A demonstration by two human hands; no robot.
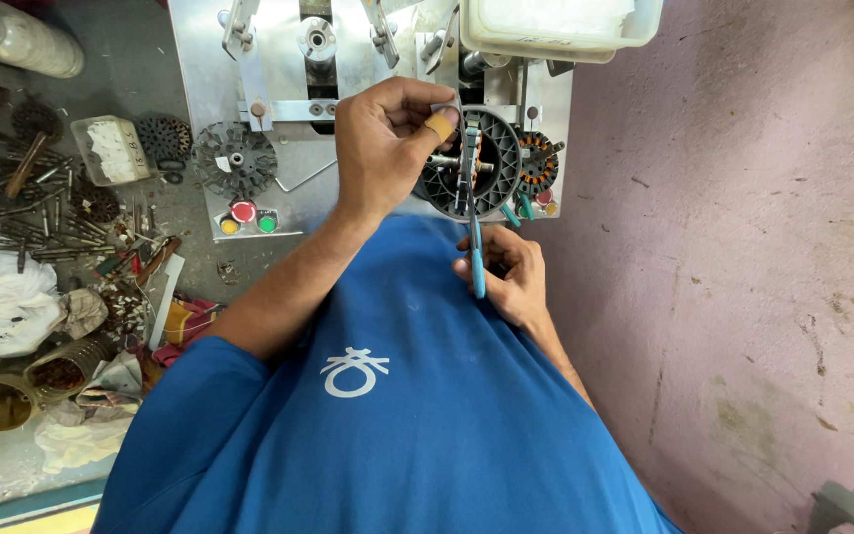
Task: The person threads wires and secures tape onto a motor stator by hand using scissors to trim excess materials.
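Observation:
My left hand [383, 148] reaches up to a black ribbed round holder [494, 170] mounted on a grey metal machine [284, 59]. Its fingertips, one wrapped in tan tape, pinch at the holder's upper left rim. My right hand [508, 277] is lower, against my blue shirt, and grips a slim tool with blue handles [476, 259]. The tool's thin metal end runs up across the holder's middle. A stator with copper windings [538, 163] sits just right of the holder. What my left fingers pinch is too small to tell.
Red, yellow and green buttons [245, 218] sit on the machine's lower left, beside a dark toothed disc [235, 158]. A white plastic tub [560, 25] stands on top. The bench on the left holds scattered tools, stators, a small tray [111, 148] and white cloth [2, 302]. A pink wall [743, 247] is on the right.

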